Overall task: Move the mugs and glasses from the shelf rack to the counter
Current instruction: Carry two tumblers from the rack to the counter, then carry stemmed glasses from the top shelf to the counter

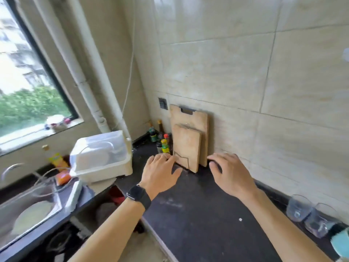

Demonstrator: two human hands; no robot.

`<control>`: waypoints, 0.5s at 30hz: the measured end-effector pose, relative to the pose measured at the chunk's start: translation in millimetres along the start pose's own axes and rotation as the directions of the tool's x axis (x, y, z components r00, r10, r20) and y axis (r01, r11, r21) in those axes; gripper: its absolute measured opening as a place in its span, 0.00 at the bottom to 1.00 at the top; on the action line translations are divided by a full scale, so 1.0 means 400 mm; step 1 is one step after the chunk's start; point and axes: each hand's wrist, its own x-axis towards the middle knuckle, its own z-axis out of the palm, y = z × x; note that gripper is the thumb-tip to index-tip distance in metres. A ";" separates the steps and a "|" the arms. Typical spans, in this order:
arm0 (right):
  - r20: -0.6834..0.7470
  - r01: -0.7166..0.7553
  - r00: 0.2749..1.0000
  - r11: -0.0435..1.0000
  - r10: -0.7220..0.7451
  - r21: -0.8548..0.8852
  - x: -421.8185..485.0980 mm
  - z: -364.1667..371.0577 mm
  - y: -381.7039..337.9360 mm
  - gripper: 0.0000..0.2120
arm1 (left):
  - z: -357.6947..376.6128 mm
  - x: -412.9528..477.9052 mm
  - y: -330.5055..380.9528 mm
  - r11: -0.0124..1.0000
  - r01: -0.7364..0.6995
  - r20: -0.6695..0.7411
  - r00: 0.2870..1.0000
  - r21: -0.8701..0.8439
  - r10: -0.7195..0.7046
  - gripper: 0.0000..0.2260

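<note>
Two clear glasses, one (299, 208) and another (319, 223), stand on the dark counter (198, 214) at the right, against the tiled wall. A teal mug (341, 242) shows partly at the bottom right edge. My left hand (160, 172), with a black watch on its wrist, hovers over the counter with fingers spread and holds nothing. My right hand (230, 174) is likewise empty, fingers relaxed, just right of the cutting boards. No shelf rack is in view.
Two wooden cutting boards (188, 142) lean on the wall ahead, with several sauce bottles (162, 142) to their left. A white lidded dish drainer (102, 154) sits left of the counter corner. A steel sink (28, 210) with a plate lies at the far left.
</note>
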 end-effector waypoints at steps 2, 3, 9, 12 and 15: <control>0.026 0.126 0.991 0.991 -0.128 0.052 0.015 0.045 -0.118 0.12 | -0.067 -0.121 -0.105 0.991 0.133 -0.024 0.991 0.022 -0.133 0.20; 0.048 0.174 0.983 0.981 -0.178 0.087 0.020 0.070 -0.186 0.13 | -0.101 -0.187 -0.155 0.979 0.203 -0.047 0.978 0.026 -0.202 0.18; 0.104 0.445 0.864 0.843 -0.493 0.300 -0.032 0.207 -0.616 0.13 | -0.295 -0.620 -0.408 0.814 0.573 -0.147 0.817 0.093 -0.558 0.17; 0.103 0.556 0.774 0.748 -0.625 0.362 -0.082 0.246 -0.831 0.13 | -0.380 -0.836 -0.493 0.707 0.699 -0.209 0.711 0.108 -0.671 0.17; 0.125 0.633 0.685 0.671 -0.718 0.386 -0.139 0.274 -1.038 0.14 | -0.453 -1.034 -0.568 0.601 0.793 -0.265 0.603 0.097 -0.753 0.18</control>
